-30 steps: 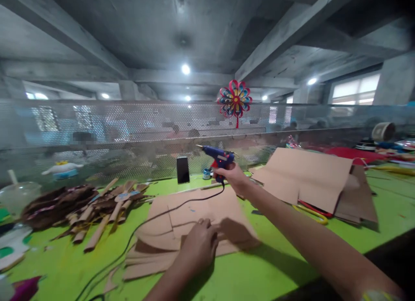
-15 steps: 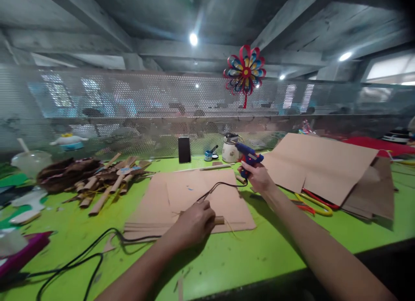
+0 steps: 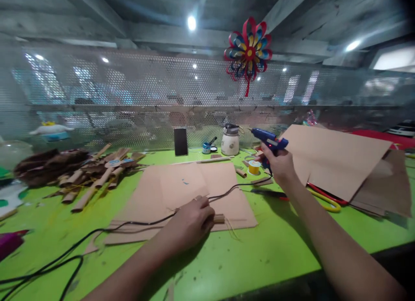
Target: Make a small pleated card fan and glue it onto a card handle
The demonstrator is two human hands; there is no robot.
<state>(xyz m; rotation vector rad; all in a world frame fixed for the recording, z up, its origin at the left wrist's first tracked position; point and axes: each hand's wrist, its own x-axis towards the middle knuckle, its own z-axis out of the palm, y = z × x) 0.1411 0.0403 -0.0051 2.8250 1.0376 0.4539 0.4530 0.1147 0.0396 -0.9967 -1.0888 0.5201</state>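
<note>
My right hand (image 3: 281, 164) is wrapped round the handle of a blue hot glue gun (image 3: 269, 139), holding it in the air above the table with its nozzle pointing left. A black cord (image 3: 231, 188) runs from the gun across the cardboard to the left. My left hand (image 3: 196, 216) is closed on a small cardboard roll (image 3: 218, 219) lying on the stacked cardboard sheets (image 3: 227, 175). Only the roll's right end shows, with thin yellow strands (image 3: 231, 232) beside it. The fingers hide the rest.
Several cardboard rolls (image 3: 105, 175) lie bundled at the left by a brown cloth (image 3: 39, 167). Behind stand a phone-like black slab (image 3: 180, 142), a blue jar (image 3: 206, 148) and a white bottle (image 3: 230, 141). A yellow spool (image 3: 253, 167), scissors (image 3: 269, 193) and folded cardboard (image 3: 340, 158) lie at right.
My right hand has moved the glue gun to the right, uncovering the yellow spool and scissors. My left hand still holds the cardboard roll. The view has tilted down slightly.
</note>
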